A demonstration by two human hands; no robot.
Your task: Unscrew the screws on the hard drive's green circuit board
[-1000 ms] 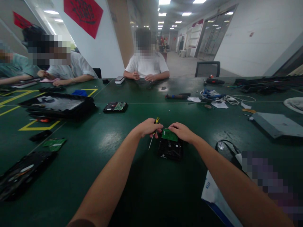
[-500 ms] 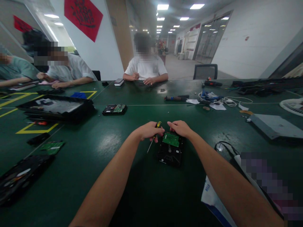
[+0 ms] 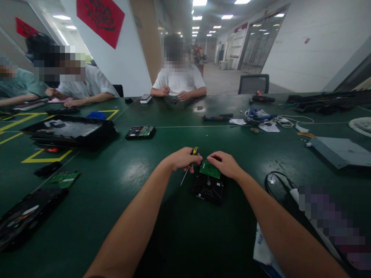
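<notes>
A black hard drive (image 3: 209, 188) lies on the green table (image 3: 179, 231) in front of me. Its green circuit board (image 3: 209, 168) is tilted up at the far end. My right hand (image 3: 225, 163) is closed on that board's far edge. My left hand (image 3: 182, 158) is curled round a small screwdriver (image 3: 189, 165) with a yellow-and-black handle, its shaft pointing down and left, just left of the drive.
Another hard drive (image 3: 140, 132) lies farther back, a black tray (image 3: 68, 130) at the left. Loose boards and drive parts (image 3: 65, 178) sit at the near left. Cables and tools (image 3: 261, 116) lie at the back right, a grey panel (image 3: 339, 151) at the right. Three people sit across the table.
My right hand has shifted slightly along the green board and the board has tipped a little. My left hand keeps the screwdriver in nearly the same place.
</notes>
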